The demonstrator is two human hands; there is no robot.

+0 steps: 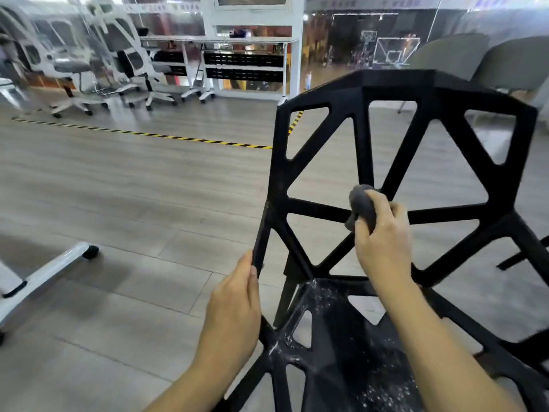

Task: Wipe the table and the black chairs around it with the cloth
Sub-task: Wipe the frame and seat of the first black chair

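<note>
Black chair (pixel 365 138), backrest upright, filling the frame from 12 to 5 o'clock; table not in view. Right hand (pixel 383 242) curled around a bunched grey cloth (pixel 362 208), pressed on the hub where the backrest spokes meet. Spokes radiating from that hub, the nearest bare ones running toward 9 and 12 o'clock of the fingers. Left hand (pixel 237 304) at 7 o'clock, thumb and fingers gripping the backrest's left edge. White specks showing on the seat (pixel 335 337) at 6 o'clock, probably unwiped.
</note>
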